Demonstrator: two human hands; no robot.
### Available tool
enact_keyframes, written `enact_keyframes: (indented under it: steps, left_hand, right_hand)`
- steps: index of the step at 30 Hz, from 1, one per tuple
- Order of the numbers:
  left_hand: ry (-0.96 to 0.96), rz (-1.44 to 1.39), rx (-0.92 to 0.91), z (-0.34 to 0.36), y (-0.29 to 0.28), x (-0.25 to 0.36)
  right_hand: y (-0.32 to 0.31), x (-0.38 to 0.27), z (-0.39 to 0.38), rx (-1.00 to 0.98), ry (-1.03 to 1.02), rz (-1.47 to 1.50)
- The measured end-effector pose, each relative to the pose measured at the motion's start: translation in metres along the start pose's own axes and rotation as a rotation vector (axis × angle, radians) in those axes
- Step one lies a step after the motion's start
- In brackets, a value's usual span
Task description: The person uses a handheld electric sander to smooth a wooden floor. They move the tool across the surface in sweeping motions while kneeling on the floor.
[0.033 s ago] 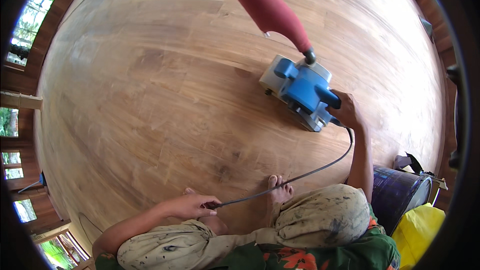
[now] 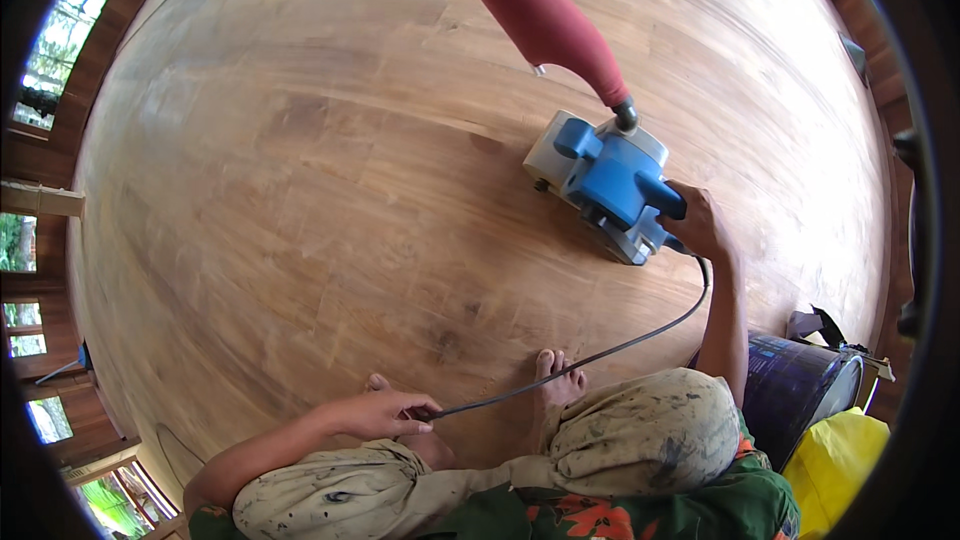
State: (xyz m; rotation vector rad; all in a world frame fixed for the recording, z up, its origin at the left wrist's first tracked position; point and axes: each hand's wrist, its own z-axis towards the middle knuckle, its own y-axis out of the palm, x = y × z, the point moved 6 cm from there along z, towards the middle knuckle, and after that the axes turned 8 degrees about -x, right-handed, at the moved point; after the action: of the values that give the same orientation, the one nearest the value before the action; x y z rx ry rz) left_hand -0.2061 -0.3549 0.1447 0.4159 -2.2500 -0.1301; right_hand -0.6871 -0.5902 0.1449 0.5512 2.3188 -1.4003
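A blue and grey belt sander point(image 2: 613, 185) rests on the wooden floor point(image 2: 330, 210), right of centre. Its red dust bag point(image 2: 555, 25) sticks up and away toward the far side. My right hand point(image 2: 697, 220) is wrapped around the sander's rear handle. From that handle a black power cord point(image 2: 600, 352) curves back across my right foot to my left hand point(image 2: 388, 413). The left hand pinches the cord between thumb and fingers, above my left knee. Its other fingers are loosely curled.
Close by my right knee lies a dark drum point(image 2: 800, 380) on its side, with a yellow bag or cloth point(image 2: 835, 465) beside it. My bare right foot point(image 2: 560, 377) is on the floor between me and the sander. Wooden walls with windows point(image 2: 75, 35) run along the left.
The sander and its dust bag have shifted very slightly to the right, with my right hand still on the handle. The left hand holds the cord as before.
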Motion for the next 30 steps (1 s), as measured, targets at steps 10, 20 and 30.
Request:
enact_keyframes:
  steps: [10,20,30]
  left_hand:
    - [-0.03,0.021,0.112,-0.017,0.02,-0.014]
    - [-0.263,-0.174,0.35,-0.033,0.067,-0.014]
    - [-0.312,-0.404,0.37,-0.041,0.074,-0.026]
  right_hand:
    - [0.017,-0.097,0.055,-0.027,-0.162,-0.061]
    - [0.065,-0.276,0.17,0.025,-0.438,-0.041]
    - [0.099,-0.328,0.21,0.018,-0.496,0.052]
